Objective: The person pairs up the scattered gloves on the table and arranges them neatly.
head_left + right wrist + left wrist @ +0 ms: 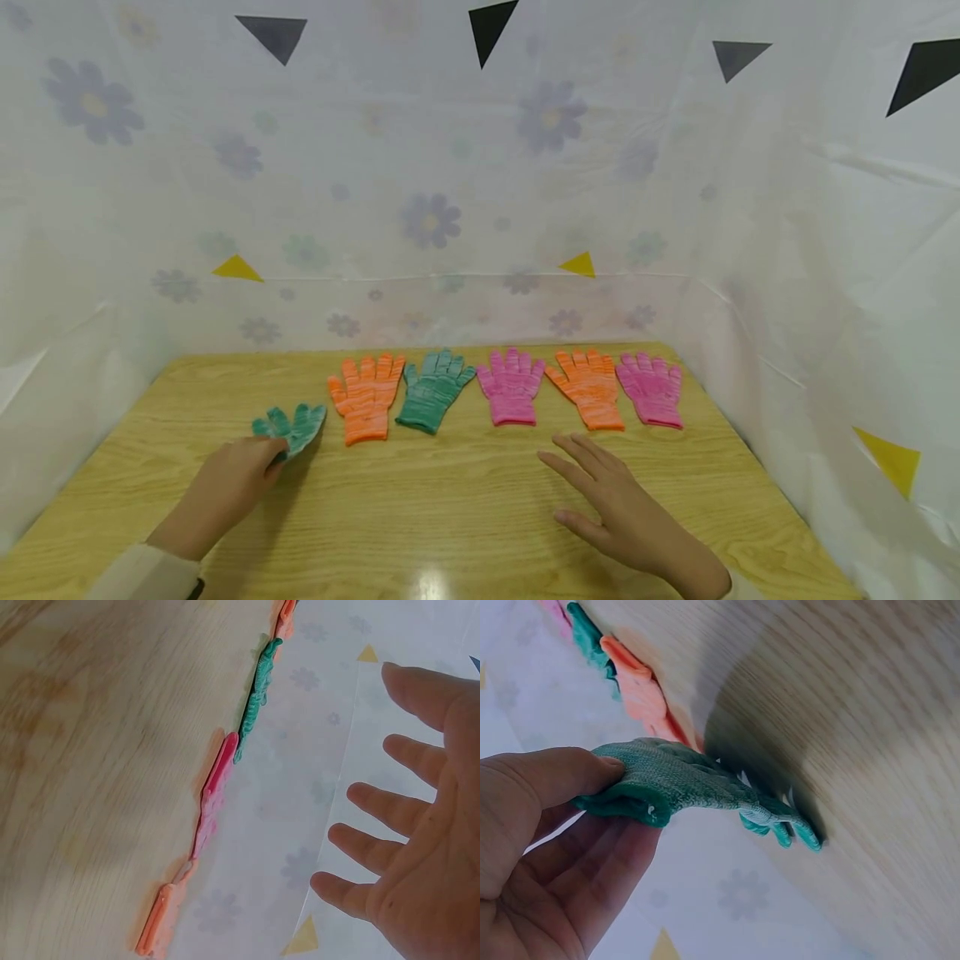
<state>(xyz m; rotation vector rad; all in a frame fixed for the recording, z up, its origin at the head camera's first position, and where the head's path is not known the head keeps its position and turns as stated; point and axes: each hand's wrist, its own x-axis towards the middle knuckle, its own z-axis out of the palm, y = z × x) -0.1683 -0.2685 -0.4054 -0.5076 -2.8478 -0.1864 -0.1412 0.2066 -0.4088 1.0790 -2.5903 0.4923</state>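
My left hand pinches a green knitted glove by its cuff at the left of the table. In the left wrist view the thumb lies on top of the green cuff and the fingers are beneath, while the glove's fingertips hang toward the wood. Over the front right of the table, my right hand is spread with its fingers apart and holds nothing. Nearest beyond it lie an orange glove and a pink glove. The right wrist view shows its palm with nothing in it.
Along the back of the wooden table, an orange glove, another green glove and a pink glove continue the row, cuffs toward me. White flowered sheeting with black and yellow triangles encloses the back and sides.
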